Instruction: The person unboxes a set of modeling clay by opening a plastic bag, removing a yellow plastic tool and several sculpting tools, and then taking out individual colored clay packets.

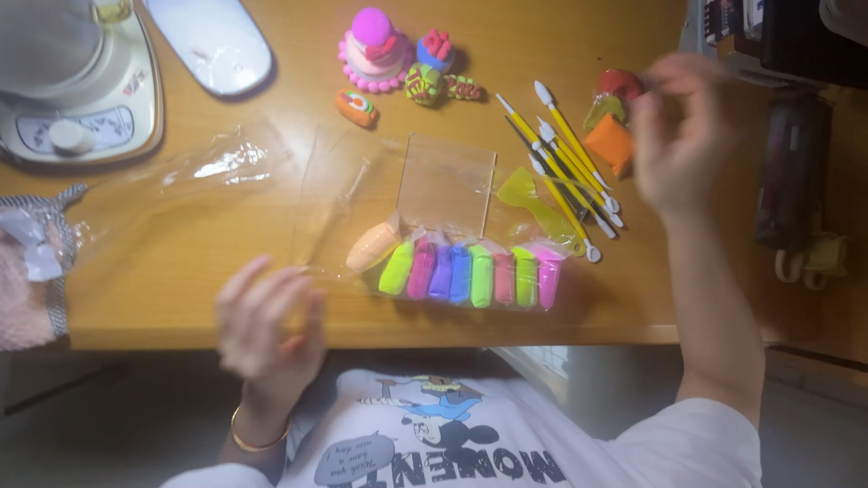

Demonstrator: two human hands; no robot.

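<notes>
Lying at the wooden table's (181,298) near edge, bagged modelling-clay sticks (466,274): soft, light, dentable, probably best gripped by the slippery wrapper ends; left hand (268,325) beside them, right hand (678,136) raised, both blurred, empty, loosely spread.

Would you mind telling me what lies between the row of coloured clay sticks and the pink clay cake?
In the head view, a clear square plastic sheet lies between the clay sticks and the pink cake.
</notes>
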